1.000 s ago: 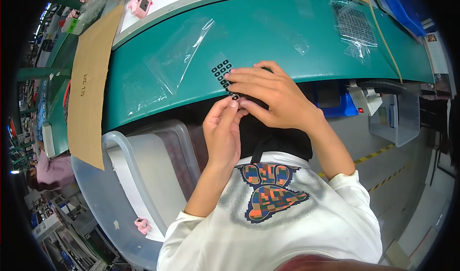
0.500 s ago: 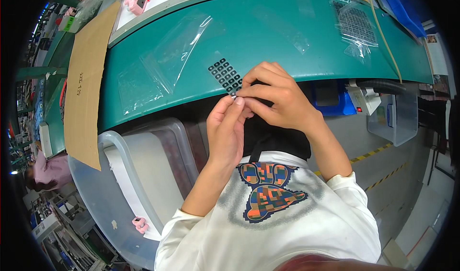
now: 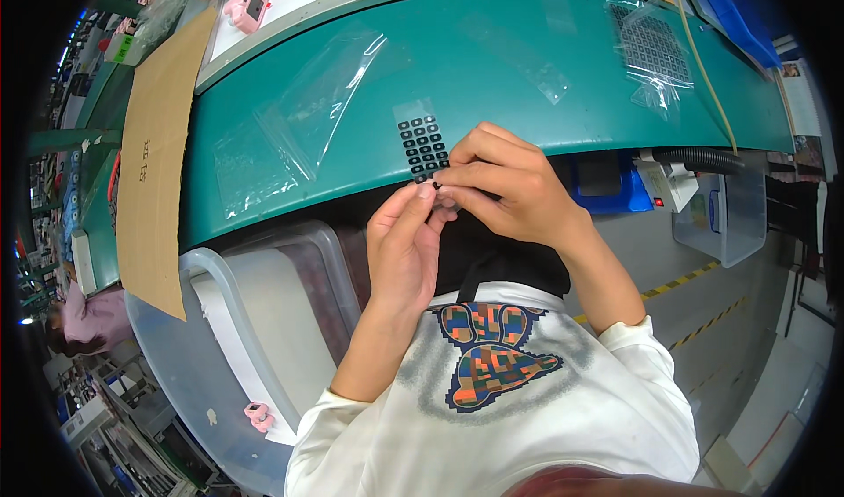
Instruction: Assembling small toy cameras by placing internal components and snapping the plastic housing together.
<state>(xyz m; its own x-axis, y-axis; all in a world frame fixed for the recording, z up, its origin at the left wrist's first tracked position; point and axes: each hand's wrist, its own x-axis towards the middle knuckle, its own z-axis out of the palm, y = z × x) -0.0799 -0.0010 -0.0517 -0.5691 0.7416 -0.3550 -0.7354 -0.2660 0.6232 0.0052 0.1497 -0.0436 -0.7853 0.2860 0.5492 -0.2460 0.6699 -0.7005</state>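
A clear sheet of small black square stickers with light centres [image 3: 424, 143] stands out past my fingertips above the green tabletop's near edge. My left hand [image 3: 404, 246] is closed, its thumb and fingers pinching the sheet's lower end. From the right, my right hand [image 3: 514, 180] meets it with thumb and forefinger pressed together. A small black piece [image 3: 437, 185] shows at the right fingertips, against the sheet's lower corner; whether it has come off the sheet I cannot tell.
Clear plastic bags [image 3: 308, 119] lie on the green table [image 3: 440, 48]; another bag with patterned sheets [image 3: 651, 48] is at the far right. Pink toy cameras [image 3: 246, 9] sit on a white board. Below left stands a translucent bin [image 3: 220, 321] beside a cardboard flap [image 3: 154, 171].
The sheet has turned from leaning left to nearly upright. My left hand has shifted slightly left and down, and a black piece now shows at the right fingertips.
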